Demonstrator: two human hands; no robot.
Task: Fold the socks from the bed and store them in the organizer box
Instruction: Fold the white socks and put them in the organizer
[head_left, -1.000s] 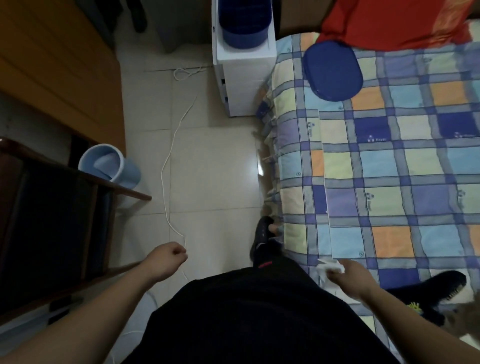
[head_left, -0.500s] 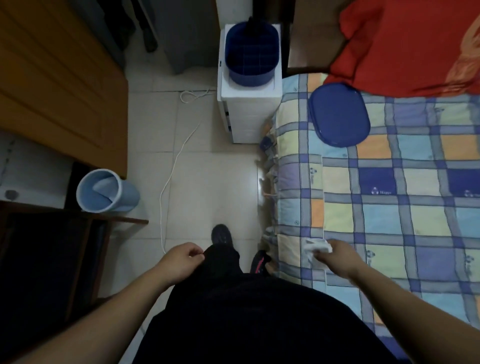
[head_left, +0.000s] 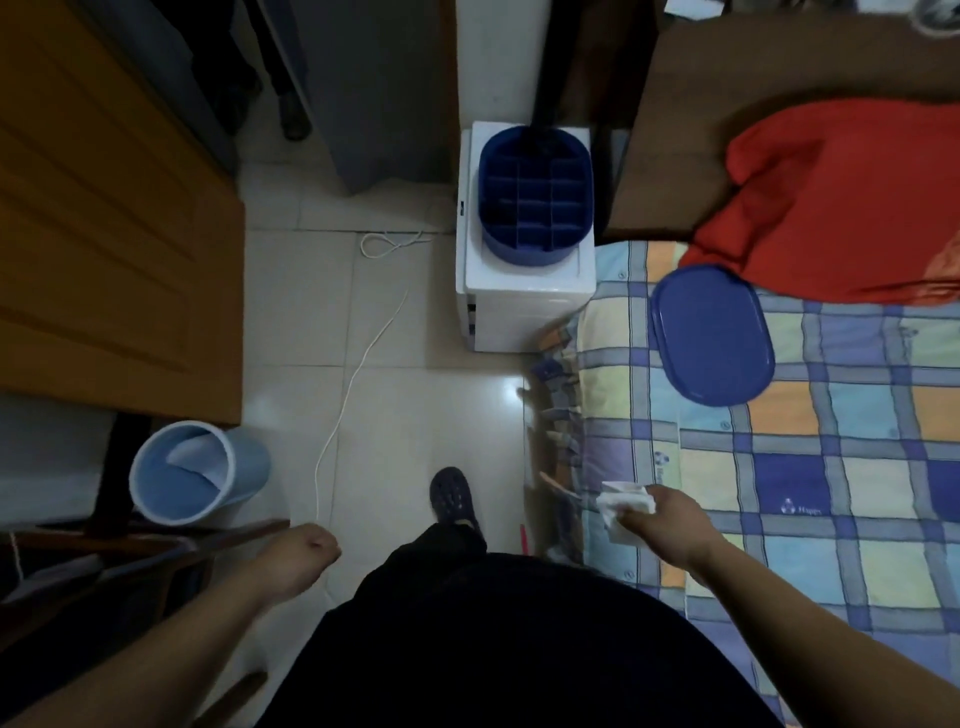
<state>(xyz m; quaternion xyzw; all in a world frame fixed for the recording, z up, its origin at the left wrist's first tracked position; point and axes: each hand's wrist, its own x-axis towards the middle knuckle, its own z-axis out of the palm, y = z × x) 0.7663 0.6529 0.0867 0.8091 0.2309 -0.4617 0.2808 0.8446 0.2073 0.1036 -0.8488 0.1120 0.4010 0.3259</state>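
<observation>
My right hand (head_left: 662, 525) grips a folded white sock (head_left: 623, 506) over the near left edge of the bed (head_left: 831, 467), which has a checked cover. My left hand (head_left: 306, 553) is curled into a fist and holds nothing, low over the floor. The dark blue organizer box (head_left: 535, 192), divided into several compartments, stands open on a white cabinet (head_left: 524, 306) far ahead, beside the bed's head. Its blue lid (head_left: 711, 332) lies on the bed.
A red blanket (head_left: 841, 202) lies at the bed's head. A light blue bin (head_left: 192, 473) stands on the floor at left, beside a wooden door (head_left: 104, 234). A white cord (head_left: 353, 379) runs along the tiles. My dark shoe (head_left: 452, 499) steps forward.
I have walked forward along the bed with the white sock in my right hand. The organizer box and cabinet have come fully into view, and the black sock has left the frame.
</observation>
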